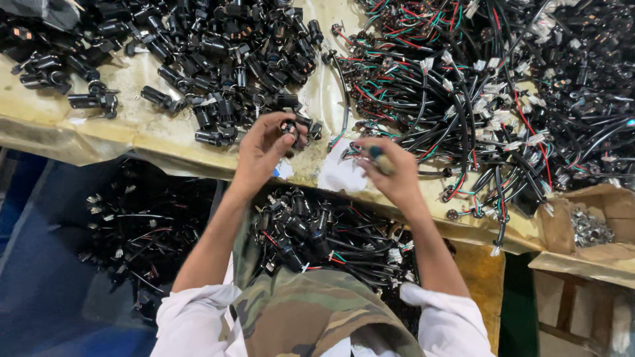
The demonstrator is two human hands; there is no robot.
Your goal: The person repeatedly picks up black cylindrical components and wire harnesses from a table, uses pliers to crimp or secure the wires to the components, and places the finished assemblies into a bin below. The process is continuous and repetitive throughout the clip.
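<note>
My left hand (pixel 263 147) pinches a small black cylindrical part (pixel 289 127) at the near edge of a big pile of the same black parts (pixel 218 53). My right hand (pixel 390 168) is closed around a small tool with a dark teal tip (pixel 377 155), next to a tangled heap of black, red and green wired leads (pixel 476 86). Both hands hover over the yellowish covered bench (pixel 132 129). A heap of assembled parts with wires (pixel 317 231) lies in my lap, on a camouflage cloth (pixel 311 311).
A cardboard box (pixel 615 211) holding small silver metal pieces (pixel 589 228) sits at the right. More wired parts lie in a dark bin (pixel 132 218) below the bench on the left. A scrap of white paper (pixel 337 173) lies between my hands.
</note>
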